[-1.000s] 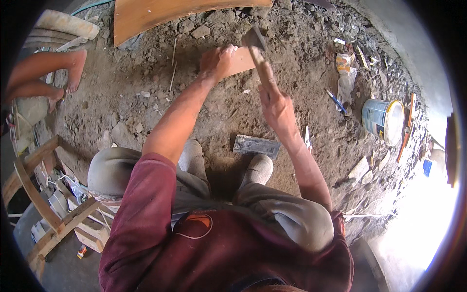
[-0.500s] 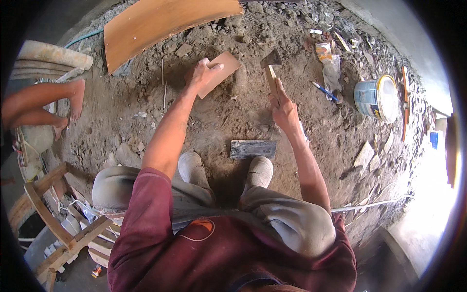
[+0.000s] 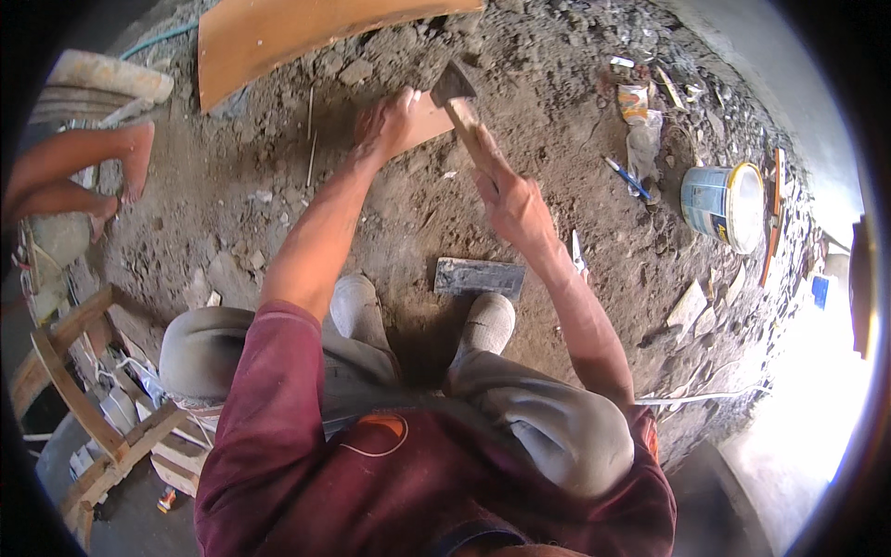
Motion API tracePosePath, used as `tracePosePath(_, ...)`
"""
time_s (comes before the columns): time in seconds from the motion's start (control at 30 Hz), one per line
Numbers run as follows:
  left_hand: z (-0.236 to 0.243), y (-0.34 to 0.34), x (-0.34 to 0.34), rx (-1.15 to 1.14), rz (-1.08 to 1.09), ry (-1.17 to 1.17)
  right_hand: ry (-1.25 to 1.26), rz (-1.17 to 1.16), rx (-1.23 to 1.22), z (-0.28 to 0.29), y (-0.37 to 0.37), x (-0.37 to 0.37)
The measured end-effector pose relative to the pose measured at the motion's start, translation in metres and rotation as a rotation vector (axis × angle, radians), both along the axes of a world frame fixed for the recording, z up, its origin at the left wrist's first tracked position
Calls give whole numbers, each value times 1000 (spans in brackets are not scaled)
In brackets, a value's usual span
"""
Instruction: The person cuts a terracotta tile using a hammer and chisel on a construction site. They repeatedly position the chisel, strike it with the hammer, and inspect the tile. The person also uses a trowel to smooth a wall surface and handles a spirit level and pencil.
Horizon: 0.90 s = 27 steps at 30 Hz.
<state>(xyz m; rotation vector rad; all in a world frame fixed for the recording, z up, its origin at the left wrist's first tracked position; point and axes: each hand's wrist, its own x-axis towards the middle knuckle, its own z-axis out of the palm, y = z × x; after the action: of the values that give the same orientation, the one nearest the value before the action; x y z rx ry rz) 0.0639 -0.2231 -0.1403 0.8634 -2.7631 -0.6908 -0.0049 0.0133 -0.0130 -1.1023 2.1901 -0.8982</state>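
Note:
My left hand (image 3: 385, 123) grips the left part of a flat tan board (image 3: 429, 122), held above the dirt floor, with the fingers wrapped over it. In my right hand (image 3: 518, 212) is the wooden handle of a hatchet (image 3: 473, 125). Its dark wedge-shaped head points up and left and overlaps the board's right end in the picture; whether the blade touches the board I cannot tell. Below my hands, a dark grey rectangular plate (image 3: 480, 277) lies on the ground just ahead of my shoes.
A large curved orange-brown sheet (image 3: 306, 42) lies at the far left. To the right stand a bucket (image 3: 719, 206), a blue pen-like stick (image 3: 627, 176) and a crumpled plastic wrapper (image 3: 643, 139). Another person's bare legs (image 3: 83, 172) and a wooden frame (image 3: 83, 395) are at left.
The hatchet has swung left and up, from apart from the board to its right end. The board has turned flatter in my left hand, which stays around it.

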Motion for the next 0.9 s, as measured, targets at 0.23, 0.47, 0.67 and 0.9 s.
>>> tracePosePath(0.23, 10, -4, 6, 58, 0, -84, 98, 103, 104, -25, -13, -2)
tracePosePath(0.47, -39, -17, 8, 56, -49, -80, 137, 121, -43, -16, -26, 1)
tracePosePath(0.67, -17, -13, -9, -250, -206, -274, 205, 146, 55, -34, -18, -13)
tracePosePath(0.9, -58, -20, 8, -94, -40, 6, 158, 140, -31, -8, -34, -7)
